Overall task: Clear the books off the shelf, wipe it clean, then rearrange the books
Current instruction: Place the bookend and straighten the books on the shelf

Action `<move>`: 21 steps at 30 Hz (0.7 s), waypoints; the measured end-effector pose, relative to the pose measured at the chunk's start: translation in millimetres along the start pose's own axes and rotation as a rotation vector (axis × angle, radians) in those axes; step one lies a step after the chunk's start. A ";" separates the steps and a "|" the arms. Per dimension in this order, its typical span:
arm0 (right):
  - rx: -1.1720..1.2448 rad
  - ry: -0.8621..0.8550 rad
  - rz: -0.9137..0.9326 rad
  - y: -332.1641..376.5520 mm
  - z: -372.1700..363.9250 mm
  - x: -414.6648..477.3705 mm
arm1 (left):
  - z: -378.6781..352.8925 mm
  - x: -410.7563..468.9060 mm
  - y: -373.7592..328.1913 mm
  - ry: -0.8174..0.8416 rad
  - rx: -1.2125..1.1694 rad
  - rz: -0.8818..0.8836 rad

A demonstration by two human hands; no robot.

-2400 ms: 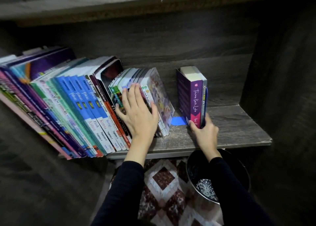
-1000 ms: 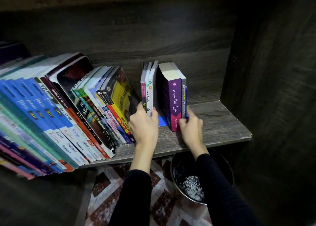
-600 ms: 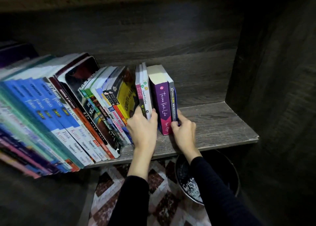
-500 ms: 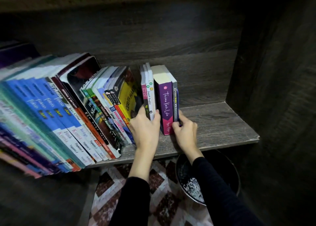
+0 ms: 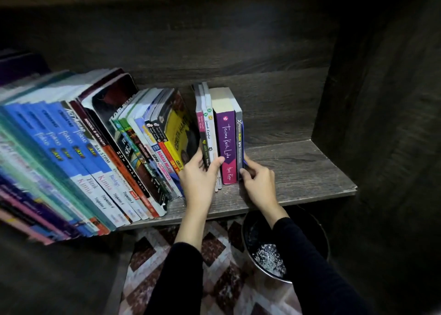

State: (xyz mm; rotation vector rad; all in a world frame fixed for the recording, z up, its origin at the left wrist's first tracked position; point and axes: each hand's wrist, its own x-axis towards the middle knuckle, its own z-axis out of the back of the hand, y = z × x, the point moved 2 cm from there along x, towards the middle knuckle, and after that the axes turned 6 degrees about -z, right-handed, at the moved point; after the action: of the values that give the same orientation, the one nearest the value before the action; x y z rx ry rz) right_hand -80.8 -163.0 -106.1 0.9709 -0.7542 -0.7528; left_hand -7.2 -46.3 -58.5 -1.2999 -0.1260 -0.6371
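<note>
Books (image 5: 71,152) are on the shelf (image 5: 298,171), so we judge we're in the rearranging step now. A long row (image 5: 148,147) leans over from the left end, spines toward the front edge. Just right of it an upright group stands near the middle, well apart from the right end: a few thin books (image 5: 208,133), a purple book (image 5: 225,142) and a grey book (image 5: 239,142), all touching.

Our left hand (image 5: 200,181) grips the thin books, thumb across their spines and fingers tucked into the gap beside the leaning row. Our right hand (image 5: 259,183) pinches the grey book low down, thumb at the spine and fingers along its right cover.

Next, we reckon, both hands squeeze the group together and slide it left until it props up the row. Even pressure matters, or the thin ones could flop.

Below the front edge, beside a chequered rug (image 5: 214,279), sits a dark bowl (image 5: 269,275). It holds a patch of whitish, glittery grains. We can't tell what they are.
</note>
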 end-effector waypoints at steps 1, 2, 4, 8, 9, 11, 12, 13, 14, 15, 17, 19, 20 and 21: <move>0.014 0.005 -0.029 -1.2 0.2 1.5 | 0.5 -1.7 1.9 0.031 -0.079 0.028; 0.038 0.008 -0.055 -2.1 0.3 2.9 | 0.7 -2.6 3.6 0.050 -0.123 0.043; 0.078 -0.004 -0.088 -3.7 -0.1 5.0 | 0.5 -5.2 6.5 0.053 -0.144 0.044; 0.101 -0.025 -0.121 -5.1 -3.2 6.3 | -2.4 -8.7 9.0 0.033 -0.179 0.010; 0.088 -0.029 -0.120 -4.9 -3.7 6.1 | -3.1 -9.5 9.3 0.026 -0.179 0.010; 0.038 -0.031 -0.101 -4.4 -4.4 5.0 | -4.0 -9.9 11.8 0.011 -0.189 0.008; 0.008 -0.029 -0.087 -4.3 -4.8 4.5 | -4.2 -10.1 11.3 0.003 -0.190 0.010; -0.023 -0.024 -0.077 -4.0 -5.3 3.7 | -4.6 -10.0 12.3 -0.002 -0.187 0.012; -0.050 -0.020 -0.070 -3.9 -5.7 3.0 | -5.1 -9.8 12.2 -0.004 -0.192 0.016; -0.074 -0.019 -0.067 -4.0 -6.1 2.5 | -6.5 -9.2 13.7 0.000 -0.205 0.016; -0.120 -0.029 -0.066 -2.8 -6.4 1.0 | -10.4 -9.0 16.0 0.002 -0.225 0.018; -0.158 -0.037 -0.072 -1.4 -6.8 -0.6 | -15.9 -9.1 19.7 0.000 -0.220 0.007; -0.179 -0.037 -0.074 -0.3 -7.1 -1.5 | -17.2 -8.9 20.8 -0.006 -0.201 0.004; -0.200 -0.037 -0.075 0.2 -7.2 -2.0 | -19.0 -8.6 22.3 -0.017 -0.192 0.012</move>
State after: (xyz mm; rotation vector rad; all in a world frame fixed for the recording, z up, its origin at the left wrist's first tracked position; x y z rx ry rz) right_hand -75.9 -158.2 -108.9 0.8092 -0.6635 -0.8958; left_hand -7.9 -57.9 -86.7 -1.4902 -0.0720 -0.6394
